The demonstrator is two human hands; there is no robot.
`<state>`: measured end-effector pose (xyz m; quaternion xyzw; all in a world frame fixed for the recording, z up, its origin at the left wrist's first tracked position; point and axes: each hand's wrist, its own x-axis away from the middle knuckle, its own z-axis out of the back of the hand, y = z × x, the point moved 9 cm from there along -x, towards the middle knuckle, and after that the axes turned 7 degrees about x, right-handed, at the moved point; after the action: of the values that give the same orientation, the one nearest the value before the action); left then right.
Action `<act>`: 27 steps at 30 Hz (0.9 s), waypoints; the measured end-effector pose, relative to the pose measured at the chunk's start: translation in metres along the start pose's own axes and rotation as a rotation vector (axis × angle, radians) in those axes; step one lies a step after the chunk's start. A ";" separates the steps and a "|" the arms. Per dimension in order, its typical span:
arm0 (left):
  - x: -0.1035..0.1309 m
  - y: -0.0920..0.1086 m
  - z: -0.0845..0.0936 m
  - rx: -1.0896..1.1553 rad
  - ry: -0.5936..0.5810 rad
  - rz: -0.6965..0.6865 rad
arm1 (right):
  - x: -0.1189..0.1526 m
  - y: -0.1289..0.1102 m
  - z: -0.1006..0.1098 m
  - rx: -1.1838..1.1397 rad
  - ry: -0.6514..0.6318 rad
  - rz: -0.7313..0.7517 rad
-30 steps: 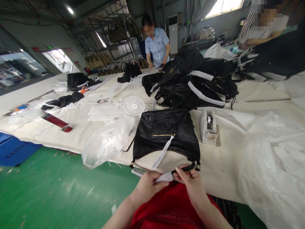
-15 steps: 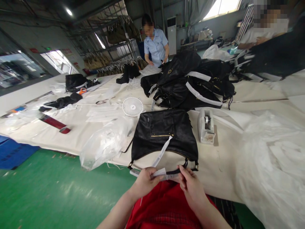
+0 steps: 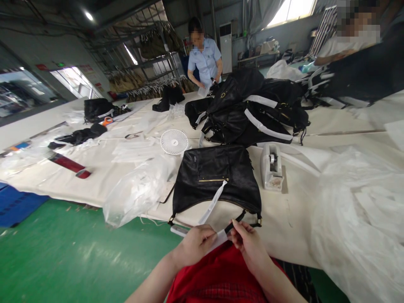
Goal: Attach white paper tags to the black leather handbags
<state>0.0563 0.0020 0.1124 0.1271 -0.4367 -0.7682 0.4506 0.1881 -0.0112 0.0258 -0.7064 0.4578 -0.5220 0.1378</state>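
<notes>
A black handbag (image 3: 217, 172) lies on the table before me, its strap side toward my body. A white paper strip (image 3: 213, 203) hangs from the pull of its gold zipper. My left hand (image 3: 198, 243) is closed around a white wrapping sleeve (image 3: 222, 237) that covers part of the bag's strap. Just right of it, my right hand (image 3: 244, 237) pinches the bare black strap (image 3: 229, 227) where it leaves the wrapping. More wrapped strap (image 3: 178, 230) shows left of my left hand, near the bag's metal ring.
A tape dispenser (image 3: 272, 167) stands right of the bag, a white fan (image 3: 174, 142) beyond its left corner. Several black bags (image 3: 240, 113) are heaped behind. Clear plastic (image 3: 135, 189) lies left, more sheeting (image 3: 360, 219) right. A co-worker (image 3: 205, 59) stands across the table.
The strap and wrapping between my hands have tilted, the right end now higher. My right hand has shifted slightly left. Across the table, the co-worker's hands have moved closer together.
</notes>
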 end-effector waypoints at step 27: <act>-0.063 -0.003 -0.011 -0.262 -0.093 0.305 | 0.010 -0.104 0.023 1.416 0.366 1.205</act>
<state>0.0958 0.0471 0.0911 -0.0359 -0.3676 -0.7465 0.5535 0.2602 0.0309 0.0924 -0.0104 0.3369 -0.6220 0.7068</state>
